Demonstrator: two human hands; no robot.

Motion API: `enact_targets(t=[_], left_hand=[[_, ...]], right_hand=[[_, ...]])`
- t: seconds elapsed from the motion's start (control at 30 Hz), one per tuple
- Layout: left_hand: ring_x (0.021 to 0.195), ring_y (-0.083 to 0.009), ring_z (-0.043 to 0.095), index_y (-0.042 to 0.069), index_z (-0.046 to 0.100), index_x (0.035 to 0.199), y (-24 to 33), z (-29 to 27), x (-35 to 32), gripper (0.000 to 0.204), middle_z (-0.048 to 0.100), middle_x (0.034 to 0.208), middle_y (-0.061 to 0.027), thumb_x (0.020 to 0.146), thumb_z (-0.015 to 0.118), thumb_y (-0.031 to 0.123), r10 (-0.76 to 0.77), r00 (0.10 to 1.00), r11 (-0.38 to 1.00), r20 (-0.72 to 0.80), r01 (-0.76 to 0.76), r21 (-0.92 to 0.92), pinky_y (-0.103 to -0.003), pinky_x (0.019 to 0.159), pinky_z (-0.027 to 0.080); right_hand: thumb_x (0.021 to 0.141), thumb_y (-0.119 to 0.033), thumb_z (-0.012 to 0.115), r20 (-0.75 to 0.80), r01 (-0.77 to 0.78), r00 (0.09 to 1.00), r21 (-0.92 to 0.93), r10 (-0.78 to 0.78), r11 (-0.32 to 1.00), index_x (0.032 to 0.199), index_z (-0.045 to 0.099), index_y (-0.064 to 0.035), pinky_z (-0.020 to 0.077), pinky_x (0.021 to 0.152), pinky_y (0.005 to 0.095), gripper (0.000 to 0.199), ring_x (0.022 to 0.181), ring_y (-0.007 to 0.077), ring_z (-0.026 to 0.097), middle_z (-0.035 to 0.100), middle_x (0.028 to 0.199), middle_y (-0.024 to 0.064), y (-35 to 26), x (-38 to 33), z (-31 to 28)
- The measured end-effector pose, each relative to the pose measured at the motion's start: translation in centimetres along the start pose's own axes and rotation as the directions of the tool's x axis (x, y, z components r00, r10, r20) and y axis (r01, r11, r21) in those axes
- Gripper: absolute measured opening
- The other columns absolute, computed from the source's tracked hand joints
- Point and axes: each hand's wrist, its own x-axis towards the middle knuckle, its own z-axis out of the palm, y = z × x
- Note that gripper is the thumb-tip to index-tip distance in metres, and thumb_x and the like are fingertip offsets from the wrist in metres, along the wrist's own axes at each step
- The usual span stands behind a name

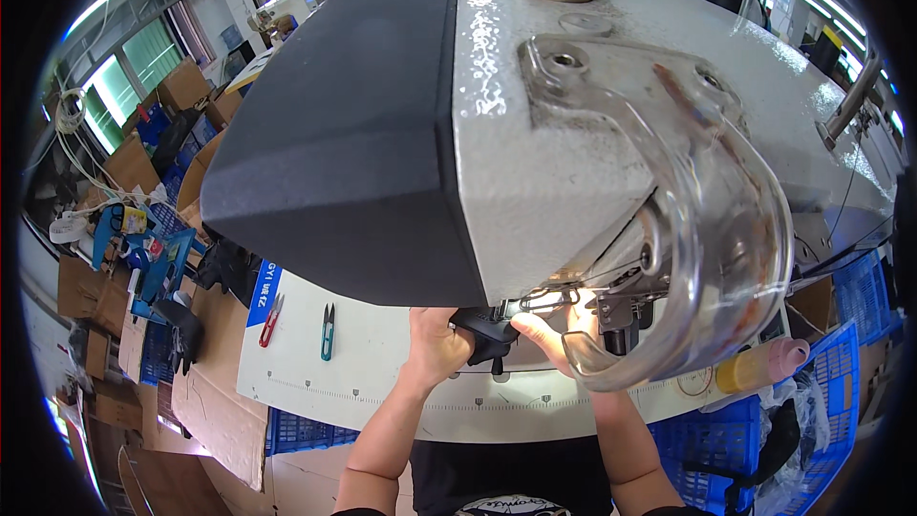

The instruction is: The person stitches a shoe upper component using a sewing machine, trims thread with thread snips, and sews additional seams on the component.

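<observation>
A large sewing machine head (564, 162) with a dark cover fills the middle, and a lamp lights its needle area. Below the cover, my left hand (437, 346) is closed on a black workpiece (489, 333), its fingers partly hidden by the piece and the machine. On the other side of the needle area is my right hand (556, 333), thumb and forefinger stretched apart. The thumb tip is close to the black piece; whether they touch I cannot tell. A curved clear guard (683, 258) covers part of the right hand.
Red snips (271, 322) and teal snips (328, 333) lie left on the white table (382, 411), its front edge marked with a scale. A bottle of yellow liquid (755, 370) lies at the right edge above a blue basket (841, 392). Cardboard boxes (95, 296) crowd the far left.
</observation>
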Motion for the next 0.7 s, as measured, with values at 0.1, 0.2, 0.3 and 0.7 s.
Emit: enact_targets(t=[0.1, 0.2, 0.3, 0.7], left_hand=[[0.064, -0.0261, 0.061, 0.002, 0.065, 0.078, 0.0, 0.2, 0.0, 0.026, 0.063, 0.071, -0.009, 0.058, 0.059, -0.013, -0.024, 1.0, 1.0, -0.014, 0.024, 0.009, -0.032, 0.059, 0.046], [0.062, -0.0264, 0.06, 0.002, 0.064, 0.076, -0.4, 0.5, -0.3, 0.023, 0.061, 0.068, -0.0095, 0.059, 0.059, -0.012, -0.095, 0.995, 0.995, -0.013, 0.094, -0.024, -0.034, 0.057, 0.045], [0.061, -0.026, 0.058, 0.002, 0.063, 0.074, -1.0, 0.6, -0.6, 0.02, 0.061, 0.068, -0.0091, 0.06, 0.06, -0.012, -0.047, 0.999, 0.999, -0.008, 0.047, 0.0, -0.034, 0.056, 0.044], [0.049, -0.0199, 0.051, 0.001, 0.059, 0.066, -1.3, 1.7, -0.6, 0.014, 0.056, 0.058, -0.008, 0.065, 0.059, -0.013, -0.087, 0.985, 0.995, -0.152, 0.077, -0.07, -0.031, 0.048, 0.04]], right_hand=[[0.073, -0.017, 0.084, -0.024, -0.193, 0.98, 0.107, 0.196, 0.975, 0.091, 0.062, -0.0027, 0.0479, 0.077, 0.0322, 0.032, 0.082, 0.0139, 0.059, 0.063, 0.087, 0.0048, 1.0, -1.0, 0.8], [0.072, -0.018, 0.084, -0.097, -0.277, 0.949, 0.198, 0.3, 0.94, 0.089, 0.062, -0.0024, 0.0487, 0.073, 0.0309, 0.032, 0.079, 0.0133, 0.059, 0.063, 0.084, 0.0046, 1.8, -1.3, 1.3], [0.072, -0.019, 0.085, -0.047, -0.26, 0.958, 0.285, 0.285, 0.923, 0.091, 0.06, -0.0025, 0.0489, 0.073, 0.0309, 0.035, 0.079, 0.0134, 0.059, 0.063, 0.085, 0.0047, 1.9, -1.3, 1.4], [0.068, -0.023, 0.087, 0.049, -0.22, 0.974, 0.458, 0.223, 0.861, 0.099, 0.052, -0.0031, 0.0499, 0.071, 0.031, 0.051, 0.08, 0.0142, 0.059, 0.06, 0.087, 0.0051, 2.4, -0.8, 1.7]])
